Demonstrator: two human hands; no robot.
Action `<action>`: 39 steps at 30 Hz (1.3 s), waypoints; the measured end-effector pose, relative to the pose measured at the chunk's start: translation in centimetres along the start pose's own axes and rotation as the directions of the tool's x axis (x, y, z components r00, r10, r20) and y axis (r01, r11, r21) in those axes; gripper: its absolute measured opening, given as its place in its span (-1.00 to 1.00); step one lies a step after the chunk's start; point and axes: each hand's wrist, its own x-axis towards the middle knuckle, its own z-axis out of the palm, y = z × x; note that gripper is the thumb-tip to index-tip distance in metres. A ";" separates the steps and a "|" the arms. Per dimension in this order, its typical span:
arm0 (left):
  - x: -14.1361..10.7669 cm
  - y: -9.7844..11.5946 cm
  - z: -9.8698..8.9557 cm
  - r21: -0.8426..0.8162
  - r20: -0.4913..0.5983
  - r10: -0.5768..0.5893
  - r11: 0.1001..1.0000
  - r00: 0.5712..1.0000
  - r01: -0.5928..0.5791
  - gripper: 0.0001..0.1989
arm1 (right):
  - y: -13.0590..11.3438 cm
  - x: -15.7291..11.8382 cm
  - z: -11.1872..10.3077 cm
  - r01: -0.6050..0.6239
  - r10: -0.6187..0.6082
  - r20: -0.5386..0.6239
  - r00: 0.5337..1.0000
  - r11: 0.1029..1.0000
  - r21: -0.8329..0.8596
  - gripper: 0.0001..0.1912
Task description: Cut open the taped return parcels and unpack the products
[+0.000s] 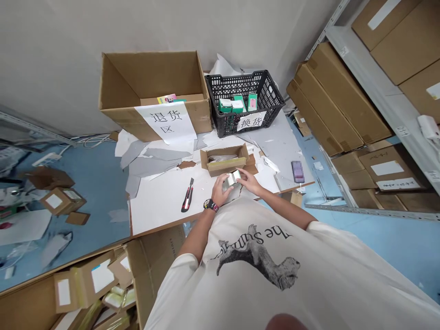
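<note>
A small white box point(234, 178) is held between both hands close to the table's front edge. My left hand point(220, 189), with a watch on its wrist, has its fingers on the box's left side. From the right, the fingers of my right hand point(250, 181) grip the other side. Just beyond the hands stands an open small carton point(224, 169) with wrapping inside. A red and black box cutter point(187, 196) lies on the white table point(154, 215) to the left of my hands.
At the back of the table stand a large cardboard box point(202, 112) and a black basket point(223, 126) holding green-and-white boxes. Torn paper lies around them. A phone point(297, 172) rests at the right edge. Shelves with cartons point(338, 101) are at right; a parcel bin is lower left.
</note>
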 end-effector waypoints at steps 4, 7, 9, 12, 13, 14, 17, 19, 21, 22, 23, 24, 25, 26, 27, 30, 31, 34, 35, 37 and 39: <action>0.4 -0.3 -0.4 0.075 0.042 0.061 0.995 0.997 -0.064 -0.60 | 0.7 0.0 0.9 0.054 -0.055 -0.003 0.998 0.995 -0.081 -0.24; 0.8 -0.4 -0.7 0.051 0.063 0.057 0.997 0.996 -0.060 -0.61 | 1.2 -0.3 0.3 0.130 -0.119 0.078 0.990 0.979 -0.156 -0.14; 1.0 -0.2 -0.9 0.055 0.080 0.035 0.998 0.996 -0.040 -0.61 | 1.4 0.1 -0.4 0.159 -0.125 0.149 0.981 0.957 -0.241 -0.06; 1.3 0.3 -1.0 0.096 0.096 -0.029 0.995 0.995 0.020 -0.56 | 1.4 1.2 -1.0 0.217 -0.139 0.216 0.967 0.889 -0.402 -0.13; 1.5 0.4 -1.0 0.106 0.094 -0.051 0.993 0.994 0.041 -0.53 | 1.3 1.6 -1.0 0.235 -0.146 0.225 0.963 0.863 -0.447 -0.17; 1.6 0.5 -1.0 0.112 0.087 -0.071 0.992 0.994 0.061 -0.49 | 1.3 1.9 -0.9 0.248 -0.151 0.231 0.961 0.841 -0.481 -0.20; 1.7 0.5 -1.0 0.099 0.056 -0.113 0.989 0.992 0.107 -0.31 | 0.9 2.2 -0.5 0.265 -0.164 0.231 0.959 0.808 -0.526 -0.26; 1.8 0.4 -0.8 0.095 0.059 -0.132 0.987 0.990 0.126 -0.23 | 0.8 1.7 -0.3 0.269 -0.166 0.233 0.958 0.804 -0.531 -0.29; 1.7 0.6 -0.4 0.118 0.086 -0.145 0.984 0.986 0.134 -0.27 | 0.8 1.1 -0.3 0.268 -0.168 0.230 0.959 0.806 -0.528 -0.32; 1.7 0.7 -0.2 0.133 0.100 -0.151 0.981 0.983 0.138 -0.31 | 0.8 0.8 -0.4 0.268 -0.169 0.228 0.959 0.807 -0.526 -0.34; 1.7 0.9 0.0 0.145 0.108 -0.158 0.979 0.981 0.142 -0.34 | 0.8 0.6 -0.4 0.267 -0.171 0.224 0.959 0.808 -0.525 -0.36; 1.7 1.1 0.2 0.153 0.110 -0.166 0.977 0.980 0.148 -0.36 | 0.8 0.4 -0.5 0.265 -0.172 0.220 0.960 0.809 -0.525 -0.37; 1.6 1.4 0.4 0.157 0.106 -0.175 0.975 0.979 0.158 -0.37 | 0.8 0.2 -0.5 0.262 -0.167 0.220 0.961 0.807 -0.529 -0.38; 1.5 1.7 0.5 0.157 0.099 -0.187 0.973 0.977 0.170 -0.37 | 0.6 0.1 -0.5 0.255 -0.154 0.225 0.962 0.804 -0.538 -0.39; 1.4 2.1 0.6 0.158 0.091 -0.199 0.970 0.976 0.183 -0.38 | 0.4 0.0 -0.6 0.246 -0.135 0.233 0.963 0.798 -0.551 -0.39; 0.8 4.0 0.1 0.167 0.086 -0.213 0.966 0.973 0.197 -0.40 | -1.2 -1.0 -1.1 0.272 -0.118 0.290 0.950 0.769 -0.579 -0.26; 0.6 4.8 -0.3 0.175 0.090 -0.201 0.967 0.975 0.183 -0.40 | -2.0 -1.5 -1.5 0.314 -0.143 0.322 0.936 0.755 -0.576 -0.20; 0.5 8.4 -1.4 0.209 0.098 -0.111 0.974 0.989 0.088 -0.40 | -5.3 -3.8 -3.7 0.469 -0.255 0.421 0.870 0.689 -0.552 -0.14; 0.8 9.8 -1.6 0.215 0.099 -0.073 0.975 0.992 0.050 -0.40 | -6.7 -4.7 -4.6 0.500 -0.281 0.435 0.856 0.665 -0.554 -0.18; 2.2 12.8 -1.8 0.211 0.090 0.003 0.977 0.996 -0.022 -0.39 | -9.6 -6.1 -6.8 0.542 -0.337 0.431 0.837 0.623 -0.565 -0.22; 4.7 15.8 -1.3 0.195 0.045 0.079 0.977 0.996 -0.086 -0.39 | -12.4 -6.8 -9.4 0.580 -0.426 0.395 0.814 0.575 -0.577 -0.19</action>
